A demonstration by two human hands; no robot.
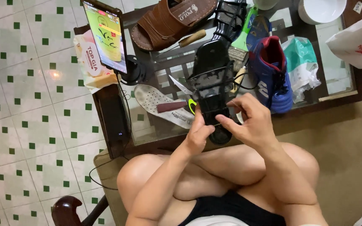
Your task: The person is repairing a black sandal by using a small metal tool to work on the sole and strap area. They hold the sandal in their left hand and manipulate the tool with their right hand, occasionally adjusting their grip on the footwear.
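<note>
Both hands meet on a black strappy sandal (212, 79), which lies lengthwise over the near edge of the glass-topped desk (336, 77) with one end toward the person's lap and the other pointing away. The left hand (198, 134) is curled round the near end of the sandal from the left, fingers closed on its edge, while the right hand (250, 121) grips it from the right, its fingers bent and pinched in over the straps (a thin dark thread or cord seems to run out from there, though it is too fine to follow). Just left of the sandal lies a pale perforated insole (158, 102) with a small reddish-brown handle resting on it. Beyond the sandal sits a brown leather slipper (170, 21), and at the right a blue sports shoe with a red lining (271, 73) stands just beside a green-handled brush (241, 39). A phone with a lit screen (105, 35) is propped on a stand at the desk's left corner, in front of a cream paper bag (86, 62). The person sits cross-legged, bare knees below the hands, over a white floor with green squares (26, 125).
</note>
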